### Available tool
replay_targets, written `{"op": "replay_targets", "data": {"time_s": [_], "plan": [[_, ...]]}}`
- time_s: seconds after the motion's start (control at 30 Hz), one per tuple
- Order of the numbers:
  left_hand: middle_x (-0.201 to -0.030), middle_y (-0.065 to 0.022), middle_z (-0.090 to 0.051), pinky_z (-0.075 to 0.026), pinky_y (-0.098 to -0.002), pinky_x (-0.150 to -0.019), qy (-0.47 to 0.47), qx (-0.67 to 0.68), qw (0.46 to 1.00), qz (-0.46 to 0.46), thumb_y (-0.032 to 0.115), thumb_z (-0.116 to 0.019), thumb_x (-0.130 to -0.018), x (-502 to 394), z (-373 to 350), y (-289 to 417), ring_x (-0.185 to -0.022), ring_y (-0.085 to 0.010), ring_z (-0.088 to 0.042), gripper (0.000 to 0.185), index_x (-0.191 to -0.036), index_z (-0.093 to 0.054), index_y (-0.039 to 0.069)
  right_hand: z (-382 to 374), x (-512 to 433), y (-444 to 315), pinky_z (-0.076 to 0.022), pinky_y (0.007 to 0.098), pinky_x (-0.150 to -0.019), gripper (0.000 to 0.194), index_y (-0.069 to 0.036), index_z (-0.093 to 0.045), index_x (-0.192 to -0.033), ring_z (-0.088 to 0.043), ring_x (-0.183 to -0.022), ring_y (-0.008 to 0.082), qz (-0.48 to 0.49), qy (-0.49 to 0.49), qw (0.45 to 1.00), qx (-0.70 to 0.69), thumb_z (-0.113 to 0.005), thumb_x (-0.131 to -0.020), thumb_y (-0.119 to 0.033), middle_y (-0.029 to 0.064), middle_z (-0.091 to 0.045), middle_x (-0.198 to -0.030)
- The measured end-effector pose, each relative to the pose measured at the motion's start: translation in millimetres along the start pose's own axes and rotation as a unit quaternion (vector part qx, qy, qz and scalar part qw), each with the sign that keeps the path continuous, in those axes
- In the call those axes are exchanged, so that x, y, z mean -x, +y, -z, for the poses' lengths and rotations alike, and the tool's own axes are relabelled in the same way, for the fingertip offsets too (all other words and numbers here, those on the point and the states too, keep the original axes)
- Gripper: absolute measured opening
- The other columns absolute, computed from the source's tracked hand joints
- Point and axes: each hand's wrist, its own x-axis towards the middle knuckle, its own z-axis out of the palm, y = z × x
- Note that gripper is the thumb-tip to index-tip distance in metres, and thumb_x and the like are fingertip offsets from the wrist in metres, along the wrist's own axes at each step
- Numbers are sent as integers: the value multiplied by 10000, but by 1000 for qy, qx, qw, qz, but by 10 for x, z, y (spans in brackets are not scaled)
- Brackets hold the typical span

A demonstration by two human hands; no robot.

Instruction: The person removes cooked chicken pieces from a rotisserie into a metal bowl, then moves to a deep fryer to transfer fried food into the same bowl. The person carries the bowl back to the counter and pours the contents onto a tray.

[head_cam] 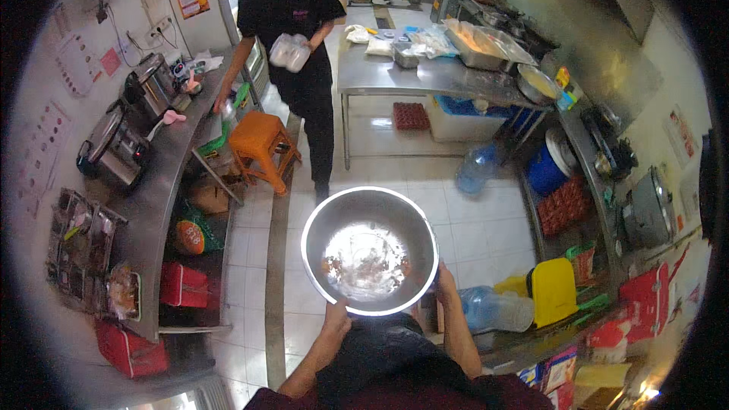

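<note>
A deep round stainless steel pot (370,256) is held out in front of my body, its open top facing me. The inside shows bare, shiny metal with bright reflections. My left hand (337,319) grips the near left of its rim. On the right side, my right hand (447,285) holds the pot's outer wall; its fingers are partly hidden behind the pot. Below the pot lies the white tiled floor (256,273).
A person in black (302,23) stands ahead left, holding clear plastic containers (290,52), beside an orange stool (259,134). A steel table (364,77) spans the far side. Counters run along the left (151,228) and right. Blue water bottles (478,168) lie on the floor.
</note>
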Motion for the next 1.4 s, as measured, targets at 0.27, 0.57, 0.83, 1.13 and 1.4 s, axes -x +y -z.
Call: {"op": "replay_targets", "data": {"time_s": [0.27,0.57,0.83,1.13,1.4], "plan": [[-1112,-181,-497,-549,-452,-738,-40,-62,997,18,4,-454,-785,-1069,-1273,1254,-940,-322,-583,476,-1247,-343,-23,-543,-903,-1343,-494,354,-713,329,-72,-568,-888,-554,-869,159,31,74,997,-2,-467,-902,-385,55,-582,-927],[-1082,-180,-529,-522,-486,-751,73,101,992,-7,3,-483,-763,-2363,-2190,2068,-974,-330,-566,431,-1187,-410,-28,-1352,-3139,-2756,-462,276,-697,220,-76,-572,-912,-516,-770,93,16,-74,976,203,-505,-895,-285,-7,-544,-834],[-1082,-187,-526,-524,-514,-699,206,202,951,-114,9,-491,-764,-3470,-2261,3008,-990,-350,-557,445,-1197,-395,-33,-3465,-4623,-3540,-454,359,-820,332,-17,-558,-1033,-554,-978,269,298,-153,840,426,-647,-799,-234,142,-562,-994],[-1126,-177,-488,-539,-429,-679,226,124,961,-95,23,-491,-794,-4976,-1433,4321,-925,-306,-572,506,-1261,-306,-43,-6236,-5857,-2480,-421,473,-899,339,-89,-636,-998,-554,-1005,359,466,-235,532,667,-676,-731,-295,170,-618,-993],[-1079,-178,-508,-557,-421,-699,143,58,982,-110,29,-479,-782,-5666,-1680,6053,-852,-326,-595,509,-1263,-323,-38,-7011,-6752,-3382,-470,424,-774,266,-25,-655,-894,-594,-854,393,235,-374,693,570,-532,-837,-254,186,-640,-898]]}}
